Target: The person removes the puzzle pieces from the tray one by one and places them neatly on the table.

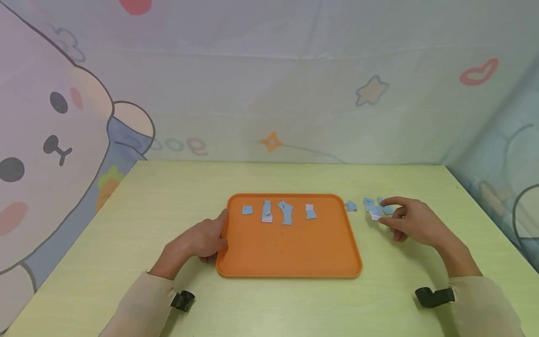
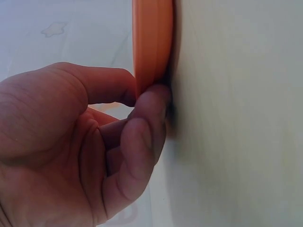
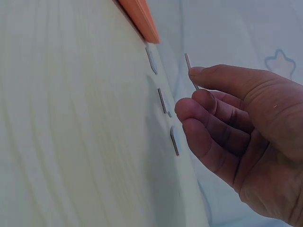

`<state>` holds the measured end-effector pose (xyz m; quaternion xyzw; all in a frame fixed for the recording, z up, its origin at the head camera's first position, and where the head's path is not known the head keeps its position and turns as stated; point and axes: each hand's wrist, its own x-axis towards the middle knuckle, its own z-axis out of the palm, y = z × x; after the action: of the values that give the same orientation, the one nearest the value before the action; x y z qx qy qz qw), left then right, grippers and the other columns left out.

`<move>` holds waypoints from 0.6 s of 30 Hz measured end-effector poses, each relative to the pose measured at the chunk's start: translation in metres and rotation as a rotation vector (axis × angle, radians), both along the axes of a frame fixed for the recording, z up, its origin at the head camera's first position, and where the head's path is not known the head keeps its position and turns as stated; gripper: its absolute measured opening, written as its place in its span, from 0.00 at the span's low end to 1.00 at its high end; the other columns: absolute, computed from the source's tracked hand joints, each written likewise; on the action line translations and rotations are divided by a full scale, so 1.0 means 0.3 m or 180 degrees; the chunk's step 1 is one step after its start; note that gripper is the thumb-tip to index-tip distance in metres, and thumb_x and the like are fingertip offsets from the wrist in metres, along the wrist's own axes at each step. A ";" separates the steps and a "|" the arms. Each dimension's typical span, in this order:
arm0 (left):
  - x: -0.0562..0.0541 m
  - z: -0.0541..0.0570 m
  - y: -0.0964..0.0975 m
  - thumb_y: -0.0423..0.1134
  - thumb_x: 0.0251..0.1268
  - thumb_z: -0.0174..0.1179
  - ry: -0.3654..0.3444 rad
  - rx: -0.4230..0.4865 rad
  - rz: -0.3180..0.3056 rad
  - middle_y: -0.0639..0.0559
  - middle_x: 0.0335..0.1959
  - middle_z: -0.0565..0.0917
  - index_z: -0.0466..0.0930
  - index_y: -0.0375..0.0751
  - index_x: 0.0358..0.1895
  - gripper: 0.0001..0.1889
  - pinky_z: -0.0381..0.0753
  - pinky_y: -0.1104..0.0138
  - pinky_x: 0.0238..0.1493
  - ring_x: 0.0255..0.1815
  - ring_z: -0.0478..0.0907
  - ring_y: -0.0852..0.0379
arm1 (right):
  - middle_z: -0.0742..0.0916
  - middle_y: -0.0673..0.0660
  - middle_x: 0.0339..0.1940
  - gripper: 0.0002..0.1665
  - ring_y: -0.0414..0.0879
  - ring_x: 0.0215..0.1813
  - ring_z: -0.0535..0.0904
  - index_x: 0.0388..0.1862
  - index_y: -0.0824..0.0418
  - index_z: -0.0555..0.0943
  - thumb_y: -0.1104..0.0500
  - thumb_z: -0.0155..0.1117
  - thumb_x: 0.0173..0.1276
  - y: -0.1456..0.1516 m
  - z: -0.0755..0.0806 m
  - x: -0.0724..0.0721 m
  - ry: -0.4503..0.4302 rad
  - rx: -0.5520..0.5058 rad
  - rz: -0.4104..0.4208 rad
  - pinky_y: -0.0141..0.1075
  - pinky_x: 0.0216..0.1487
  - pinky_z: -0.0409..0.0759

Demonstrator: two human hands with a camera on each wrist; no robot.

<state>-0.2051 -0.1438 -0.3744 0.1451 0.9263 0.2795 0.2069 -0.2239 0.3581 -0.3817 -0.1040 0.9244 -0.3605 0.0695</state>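
My left hand [image 1: 205,237] grips the left rim of the orange tray [image 1: 290,252], thumb on top and fingers curled beneath the edge, as the left wrist view shows. Between thumb and index finger, my right hand [image 1: 414,221] pinches a light blue and white puzzle piece [image 1: 375,212], raised above the table right of the tray. In the right wrist view the held piece [image 3: 187,60] appears edge-on. Along the tray's upper part lie puzzle pieces: a small blue one [image 1: 247,210], a tall one [image 1: 267,211], a branching one [image 1: 287,214] and a pink-topped one [image 1: 310,211].
Loose blue pieces lie on the pale wooden table [image 1: 269,309] right of the tray: one [image 1: 351,206] near its corner, another [image 1: 368,202] farther right, others partly behind my right hand. A printed cloth [image 1: 269,93] hangs behind the table.
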 end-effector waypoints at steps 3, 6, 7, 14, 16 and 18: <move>0.001 0.001 0.000 0.26 0.67 0.48 -0.0005 0.0010 -0.0006 0.46 0.16 0.79 0.56 0.33 0.71 0.29 0.75 0.65 0.17 0.13 0.74 0.55 | 0.86 0.58 0.26 0.32 0.48 0.24 0.85 0.70 0.70 0.73 0.54 0.69 0.75 0.016 0.002 0.000 -0.0019 0.0016 -0.0037 0.38 0.30 0.87; 0.001 0.001 -0.001 0.26 0.67 0.48 -0.0003 0.0035 -0.0015 0.46 0.16 0.79 0.56 0.34 0.71 0.29 0.74 0.65 0.16 0.13 0.74 0.55 | 0.87 0.57 0.26 0.33 0.48 0.24 0.85 0.70 0.70 0.73 0.54 0.69 0.75 0.030 0.002 -0.002 -0.0036 0.0034 -0.0069 0.38 0.30 0.87; 0.000 0.001 -0.001 0.26 0.67 0.48 -0.0003 0.0044 -0.0020 0.47 0.16 0.79 0.56 0.34 0.71 0.29 0.74 0.66 0.16 0.12 0.74 0.55 | 0.87 0.57 0.26 0.33 0.49 0.24 0.85 0.70 0.70 0.73 0.54 0.69 0.75 0.035 0.001 -0.003 -0.0038 0.0039 -0.0077 0.38 0.30 0.87; -0.003 -0.003 -0.001 0.26 0.68 0.49 0.0004 0.0009 -0.0022 0.47 0.16 0.78 0.55 0.32 0.72 0.29 0.75 0.65 0.16 0.12 0.74 0.55 | 0.86 0.56 0.24 0.33 0.49 0.23 0.85 0.71 0.71 0.72 0.55 0.69 0.75 0.061 -0.009 -0.006 -0.0063 0.0067 -0.0130 0.38 0.29 0.87; -0.002 -0.001 0.000 0.26 0.68 0.49 0.0000 -0.0010 -0.0015 0.47 0.17 0.78 0.55 0.32 0.72 0.29 0.75 0.65 0.17 0.13 0.74 0.55 | 0.86 0.56 0.24 0.33 0.49 0.23 0.85 0.71 0.71 0.72 0.55 0.69 0.75 0.065 -0.012 -0.005 -0.0081 0.0059 -0.0142 0.38 0.30 0.87; -0.001 0.001 0.000 0.26 0.68 0.49 0.0001 -0.0015 -0.0017 0.47 0.17 0.78 0.55 0.31 0.72 0.29 0.75 0.65 0.17 0.13 0.74 0.55 | 0.86 0.55 0.24 0.33 0.48 0.23 0.85 0.71 0.71 0.71 0.55 0.69 0.75 0.071 -0.016 -0.007 -0.0090 0.0049 -0.0150 0.38 0.30 0.87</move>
<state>-0.2055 -0.1436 -0.3743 0.1471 0.9266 0.2768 0.2078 -0.2259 0.3793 -0.3866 -0.0765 0.9282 -0.3563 0.0748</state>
